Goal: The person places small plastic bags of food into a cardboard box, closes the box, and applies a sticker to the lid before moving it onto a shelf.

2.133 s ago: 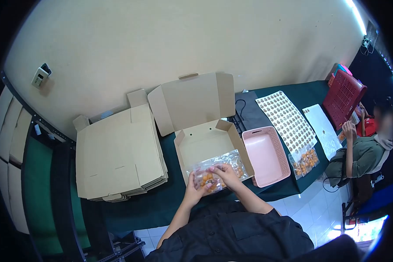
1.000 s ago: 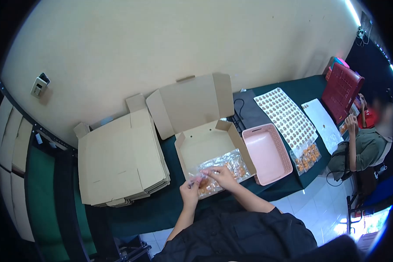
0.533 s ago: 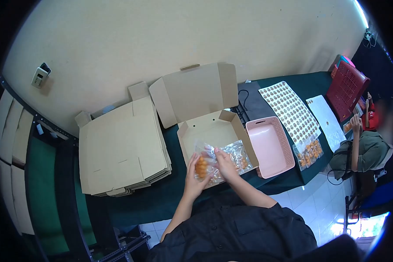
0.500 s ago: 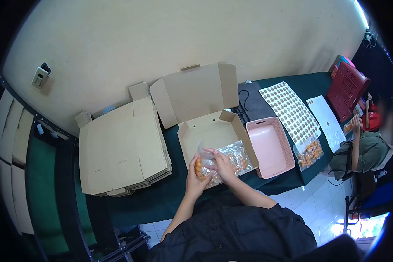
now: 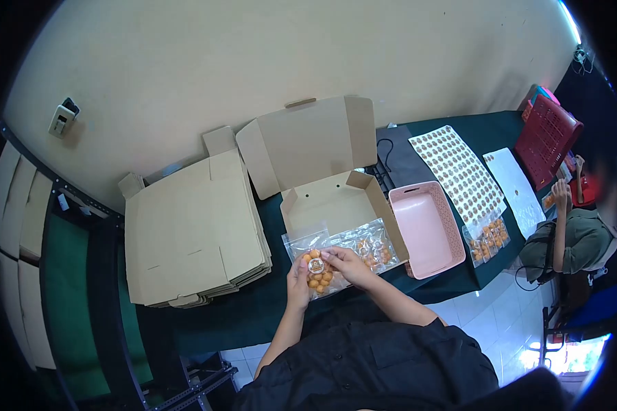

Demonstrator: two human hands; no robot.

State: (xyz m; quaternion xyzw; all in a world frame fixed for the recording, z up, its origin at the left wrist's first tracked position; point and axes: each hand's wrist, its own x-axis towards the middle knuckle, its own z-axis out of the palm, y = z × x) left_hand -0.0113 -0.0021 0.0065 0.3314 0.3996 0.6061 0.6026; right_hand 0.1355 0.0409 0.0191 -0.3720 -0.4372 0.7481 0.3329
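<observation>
Both hands pinch 1 clear bag of orange snacks (image 5: 313,264) (a round sticker on its front) at the near edge of the open cardboard box (image 5: 336,205). The left hand (image 5: 297,282) grips its left side, the right hand (image 5: 344,264) its right. More filled bags (image 5: 370,246) lie just right.

basket (image 5: 428,236) right of box (image 5: 336,205)

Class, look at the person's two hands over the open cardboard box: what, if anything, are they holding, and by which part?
Both hands hold a clear bag of orange snacks: the left hand grips its lower left edge, the right hand pinches its right side.
</observation>
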